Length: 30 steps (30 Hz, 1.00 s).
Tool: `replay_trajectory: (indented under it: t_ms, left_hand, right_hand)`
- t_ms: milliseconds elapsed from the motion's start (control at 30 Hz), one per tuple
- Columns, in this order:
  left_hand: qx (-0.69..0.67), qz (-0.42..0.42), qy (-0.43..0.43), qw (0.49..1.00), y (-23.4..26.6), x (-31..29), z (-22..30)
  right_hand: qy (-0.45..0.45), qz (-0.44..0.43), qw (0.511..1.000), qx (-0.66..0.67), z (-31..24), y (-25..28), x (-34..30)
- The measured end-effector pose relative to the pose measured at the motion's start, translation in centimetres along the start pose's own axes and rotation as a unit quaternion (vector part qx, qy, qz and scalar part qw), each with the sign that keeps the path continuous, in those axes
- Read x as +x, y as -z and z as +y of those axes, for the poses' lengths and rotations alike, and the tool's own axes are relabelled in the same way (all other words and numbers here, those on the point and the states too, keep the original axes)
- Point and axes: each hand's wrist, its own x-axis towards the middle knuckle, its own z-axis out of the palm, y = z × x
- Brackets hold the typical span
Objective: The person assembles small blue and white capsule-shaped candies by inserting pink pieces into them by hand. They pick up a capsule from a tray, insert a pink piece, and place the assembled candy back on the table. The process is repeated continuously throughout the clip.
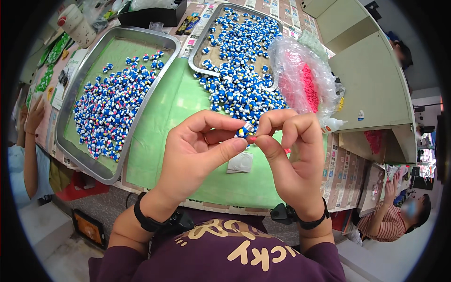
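A small blue-and-white figurine (243, 132) is pinched by the thumb and fingers of the left hand (199, 144), a tiny pink piece (252, 139) is pinched just beside it by the right hand (295, 148), similar figurines (242, 89) are heaped beyond the grip, and pink pieces (309, 88) are held in a clear plastic bag (326, 77) farther right.

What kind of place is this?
It's probably a workshop for little handmade things: a metal tray holds lots of tiny blue-and-white figures, a clear bag has pink bits inside, and another person in stripes is nearby.
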Motion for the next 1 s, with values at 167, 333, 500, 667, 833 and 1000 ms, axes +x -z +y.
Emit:
replay_trajectory:
  t_ms: [167,333,500,667,833,1000]
  left_hand:
    - [0.033,-0.001,-0.040,0.999,-0.2,-0.3,-0.3]
    - [0.158,0.018,-0.139,0.977,-0.6,-0.5,-0.5]
    - [0.290,-0.003,-0.235,0.928,-0.4,-0.5,-0.1]
    - [0.343,-0.051,-0.246,0.905,0.4,-0.3,0.7]
    - [0.356,0.105,-0.240,0.897,5.0,-0.9,2.2]
    - [0.465,0.279,-0.187,0.819,13.2,-1.6,4.9]
  right_hand:
    - [0.010,0.014,0.998,-0.062,0.3,-0.3,-0.2]
    - [0.030,0.012,0.991,-0.127,0.4,-0.5,-0.5]
    - [-0.025,0.027,0.999,-0.027,0.9,-0.2,-0.8]
    - [-0.095,-0.008,0.994,0.057,1.2,1.3,-0.8]
    - [-0.098,0.070,0.988,-0.097,1.8,7.1,-1.0]
    - [-0.139,-0.034,0.951,-0.273,4.9,9.6,-3.1]
